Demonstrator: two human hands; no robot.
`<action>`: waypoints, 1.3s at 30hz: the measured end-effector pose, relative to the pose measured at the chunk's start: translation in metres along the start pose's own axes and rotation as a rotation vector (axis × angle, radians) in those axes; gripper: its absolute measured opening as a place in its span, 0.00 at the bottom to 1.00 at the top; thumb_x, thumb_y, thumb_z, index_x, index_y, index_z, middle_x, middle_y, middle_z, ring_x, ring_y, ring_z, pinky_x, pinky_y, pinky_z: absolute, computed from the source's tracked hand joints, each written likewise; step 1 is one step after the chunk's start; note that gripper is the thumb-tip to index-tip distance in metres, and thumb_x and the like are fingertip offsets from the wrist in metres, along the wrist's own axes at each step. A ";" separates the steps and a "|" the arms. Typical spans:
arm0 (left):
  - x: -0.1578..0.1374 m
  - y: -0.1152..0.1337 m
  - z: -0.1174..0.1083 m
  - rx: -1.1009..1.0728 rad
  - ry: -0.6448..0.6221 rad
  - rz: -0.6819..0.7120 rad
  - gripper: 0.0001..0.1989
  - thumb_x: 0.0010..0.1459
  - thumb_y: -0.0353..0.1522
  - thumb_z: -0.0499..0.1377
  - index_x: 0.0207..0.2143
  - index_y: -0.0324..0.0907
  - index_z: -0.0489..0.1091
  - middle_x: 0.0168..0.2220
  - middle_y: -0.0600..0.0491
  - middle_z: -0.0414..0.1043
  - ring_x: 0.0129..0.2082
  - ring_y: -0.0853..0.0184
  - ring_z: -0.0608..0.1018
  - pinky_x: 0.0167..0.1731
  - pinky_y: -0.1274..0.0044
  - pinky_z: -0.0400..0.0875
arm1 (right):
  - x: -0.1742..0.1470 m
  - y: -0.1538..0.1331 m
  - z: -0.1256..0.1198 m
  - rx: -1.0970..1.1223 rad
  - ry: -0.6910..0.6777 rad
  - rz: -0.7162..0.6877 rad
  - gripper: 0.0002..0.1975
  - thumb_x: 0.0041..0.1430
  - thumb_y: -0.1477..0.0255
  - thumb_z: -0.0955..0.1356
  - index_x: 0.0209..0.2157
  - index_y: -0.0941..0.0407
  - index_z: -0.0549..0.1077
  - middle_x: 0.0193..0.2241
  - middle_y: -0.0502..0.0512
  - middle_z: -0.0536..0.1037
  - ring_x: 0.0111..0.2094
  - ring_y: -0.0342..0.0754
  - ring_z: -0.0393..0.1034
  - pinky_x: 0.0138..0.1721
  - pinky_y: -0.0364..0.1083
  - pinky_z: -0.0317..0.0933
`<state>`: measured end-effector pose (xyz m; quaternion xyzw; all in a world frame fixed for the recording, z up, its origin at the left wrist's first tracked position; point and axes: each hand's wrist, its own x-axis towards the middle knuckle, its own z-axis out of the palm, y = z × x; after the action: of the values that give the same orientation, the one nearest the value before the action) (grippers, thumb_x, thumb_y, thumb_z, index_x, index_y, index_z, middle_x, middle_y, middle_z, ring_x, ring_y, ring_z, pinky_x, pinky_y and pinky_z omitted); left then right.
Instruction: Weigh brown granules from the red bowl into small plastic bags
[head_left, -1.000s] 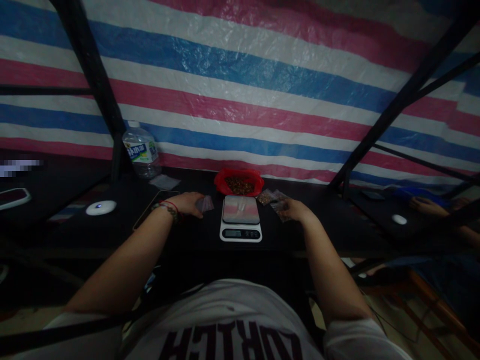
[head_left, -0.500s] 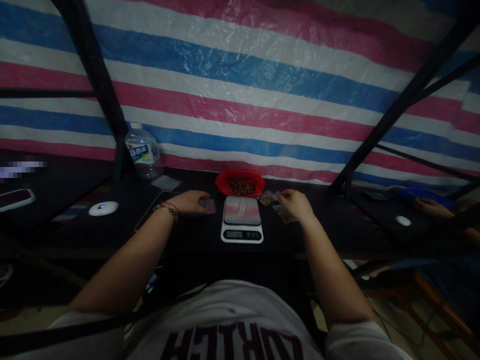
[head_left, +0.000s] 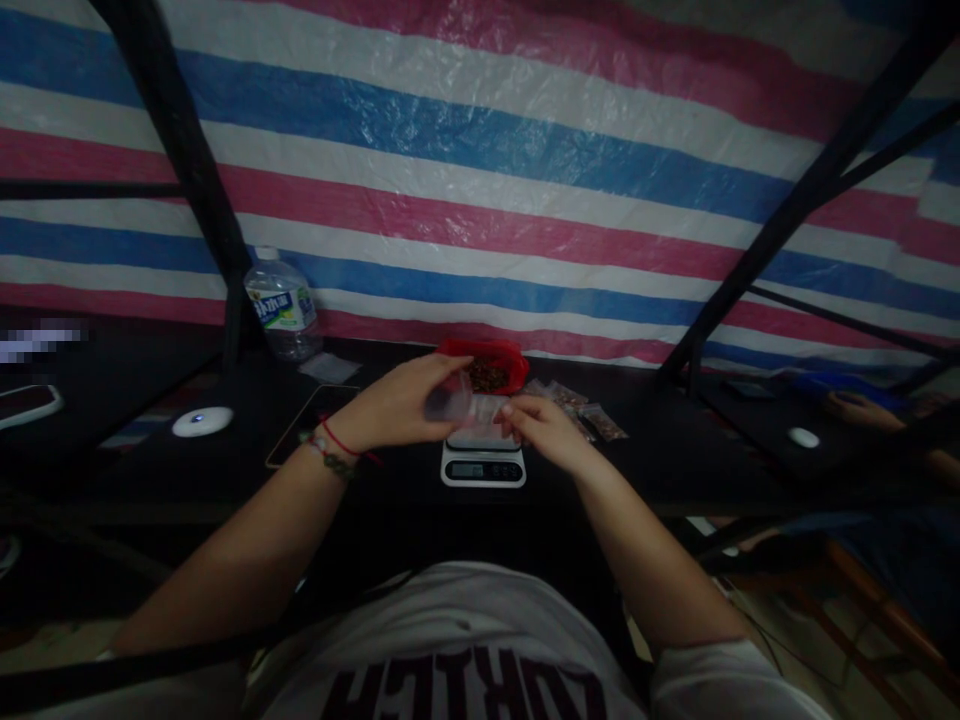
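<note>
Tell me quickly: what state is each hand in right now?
Left hand: holding a clear plastic bag.
Right hand: curled over the scale; whether its grip is closed on anything cannot be told.

A clear plastic bag (head_left: 448, 402), slightly blurred, is held up over the plate of a white scale (head_left: 484, 470) — flat and square to the near edge of the desk (head_left: 697, 460). Farther back, toward the far edge, sits a red container (head_left: 514, 362) of small brown pieces; filled clear bags (head_left: 604, 422) lie right of the scale.
</note>
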<state>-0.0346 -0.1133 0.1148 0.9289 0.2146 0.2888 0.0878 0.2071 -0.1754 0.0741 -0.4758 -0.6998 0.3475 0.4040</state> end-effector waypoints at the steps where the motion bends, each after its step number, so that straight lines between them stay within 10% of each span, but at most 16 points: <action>1: 0.000 0.011 0.001 0.000 -0.020 0.052 0.36 0.50 0.37 0.62 0.61 0.40 0.59 0.57 0.43 0.66 0.56 0.57 0.69 0.57 0.68 0.61 | -0.001 -0.002 0.007 0.046 -0.058 0.004 0.22 0.60 0.54 0.63 0.25 0.58 0.72 0.21 0.50 0.71 0.22 0.41 0.63 0.24 0.41 0.55; 7: -0.001 0.041 0.011 0.017 -0.080 0.159 0.32 0.52 0.37 0.63 0.59 0.43 0.61 0.56 0.44 0.67 0.56 0.56 0.69 0.57 0.64 0.60 | -0.006 -0.003 0.017 0.208 -0.178 0.056 0.17 0.55 0.59 0.68 0.23 0.59 0.72 0.18 0.47 0.68 0.20 0.40 0.60 0.22 0.40 0.52; 16: 0.000 0.044 0.024 0.070 0.064 0.077 0.14 0.59 0.41 0.57 0.39 0.41 0.73 0.40 0.47 0.75 0.42 0.62 0.74 0.45 0.71 0.67 | -0.003 -0.012 0.006 0.264 0.109 -0.007 0.20 0.47 0.55 0.72 0.20 0.58 0.70 0.16 0.46 0.66 0.19 0.39 0.57 0.21 0.40 0.50; 30: 0.004 0.043 0.025 -0.255 -0.218 -0.115 0.14 0.58 0.39 0.56 0.28 0.39 0.75 0.22 0.56 0.72 0.22 0.73 0.71 0.23 0.82 0.58 | -0.005 -0.010 0.015 0.090 -0.076 -0.040 0.22 0.51 0.54 0.70 0.18 0.58 0.68 0.16 0.45 0.63 0.20 0.39 0.55 0.22 0.40 0.49; 39: 0.005 0.041 0.030 -0.511 -0.209 -0.264 0.16 0.57 0.37 0.55 0.24 0.36 0.74 0.23 0.53 0.73 0.25 0.70 0.73 0.26 0.82 0.63 | -0.013 -0.016 0.014 0.060 -0.196 -0.080 0.19 0.56 0.56 0.68 0.26 0.59 0.73 0.21 0.48 0.70 0.23 0.40 0.60 0.25 0.40 0.54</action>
<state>0.0002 -0.1487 0.1046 0.8655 0.2436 0.2226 0.3768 0.1913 -0.1942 0.0791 -0.3987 -0.7436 0.3969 0.3612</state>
